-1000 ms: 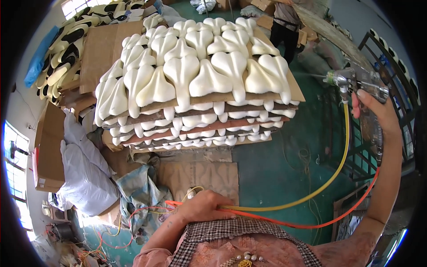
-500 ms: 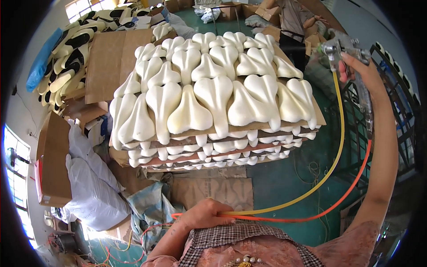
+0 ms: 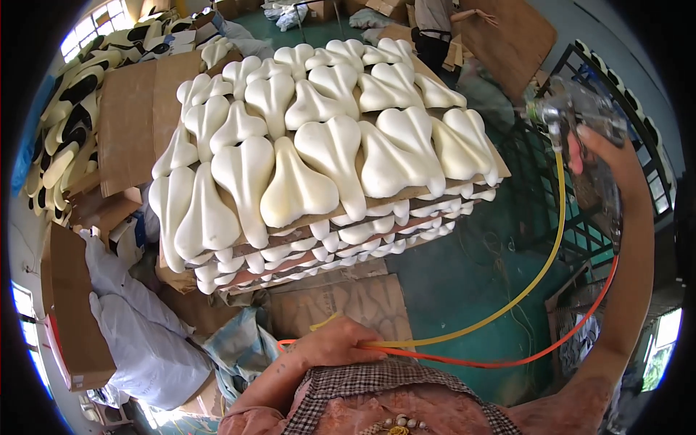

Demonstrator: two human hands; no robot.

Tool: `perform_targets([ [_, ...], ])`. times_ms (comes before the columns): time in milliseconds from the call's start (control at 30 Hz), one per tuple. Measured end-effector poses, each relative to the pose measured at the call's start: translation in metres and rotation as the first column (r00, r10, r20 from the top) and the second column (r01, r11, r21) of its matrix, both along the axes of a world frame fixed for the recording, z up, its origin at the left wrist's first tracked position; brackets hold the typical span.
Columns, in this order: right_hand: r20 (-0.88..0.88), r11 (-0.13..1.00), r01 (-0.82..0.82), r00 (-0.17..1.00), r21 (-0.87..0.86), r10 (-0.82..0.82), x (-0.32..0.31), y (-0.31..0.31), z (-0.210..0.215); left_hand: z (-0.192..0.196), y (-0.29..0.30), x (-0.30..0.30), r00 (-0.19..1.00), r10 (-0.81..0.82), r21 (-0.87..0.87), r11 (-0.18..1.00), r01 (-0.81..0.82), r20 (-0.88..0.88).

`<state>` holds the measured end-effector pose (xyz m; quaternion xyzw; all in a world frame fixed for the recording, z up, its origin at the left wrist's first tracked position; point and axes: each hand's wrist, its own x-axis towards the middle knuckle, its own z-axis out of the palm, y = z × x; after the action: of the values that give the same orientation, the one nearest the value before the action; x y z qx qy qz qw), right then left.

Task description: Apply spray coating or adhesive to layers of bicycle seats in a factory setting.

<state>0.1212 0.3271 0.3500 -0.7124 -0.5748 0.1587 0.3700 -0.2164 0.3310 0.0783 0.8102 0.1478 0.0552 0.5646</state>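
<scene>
Cream foam bicycle saddle pads [image 3: 330, 145] lie in rows on a flat board, with further layers of pads and boards stacked beneath. At the right, my right hand [image 3: 609, 148] is wrapped round a metal spray gun [image 3: 576, 109]. Its nozzle points left, over the far right side of the stack, and a faint mist seems to hang before it. From the gun hang a yellow hose [image 3: 540, 279] and an orange hose [image 3: 573, 337]. Both run to my left hand [image 3: 339, 342], which is closed on them in front of my checked apron [image 3: 377, 373].
White sacks [image 3: 148, 341] and an open cardboard box [image 3: 76, 304] stand at the left. More black-and-cream saddle pieces [image 3: 76, 123] are heaped behind a cardboard sheet [image 3: 130, 119]. A dark metal rack [image 3: 580, 196] stands at the right. Another person [image 3: 435, 25] is at the back.
The view has tilted, so the stack now sits further left and slanted. My right hand and the spray gun appear lower and slightly further right. My left hand still grips the hoses.
</scene>
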Motion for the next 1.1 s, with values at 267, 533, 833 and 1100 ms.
perform_targets([
  [267,0.0,0.989,0.066,0.998,-0.129,-0.067,0.018,-0.079,-0.006,0.001,-0.037,0.009,0.999,-0.014,-0.006,1.0,0.014,0.035],
  [533,-0.084,0.996,0.002,0.996,0.085,0.006,0.03,-0.095,-0.019,-0.001,-0.091,0.025,1.0,-0.003,0.055,0.998,0.003,0.003],
  [833,-0.097,0.991,-0.103,0.991,-0.084,0.095,0.053,-0.141,-0.027,0.013,-0.107,0.023,0.995,0.006,0.045,0.999,-0.001,-0.104],
  [1100,0.033,1.0,-0.019,0.999,-0.016,0.02,0.018,-0.09,-0.012,0.024,-0.079,-0.017,0.993,0.07,0.164,0.985,-0.054,-0.093],
])
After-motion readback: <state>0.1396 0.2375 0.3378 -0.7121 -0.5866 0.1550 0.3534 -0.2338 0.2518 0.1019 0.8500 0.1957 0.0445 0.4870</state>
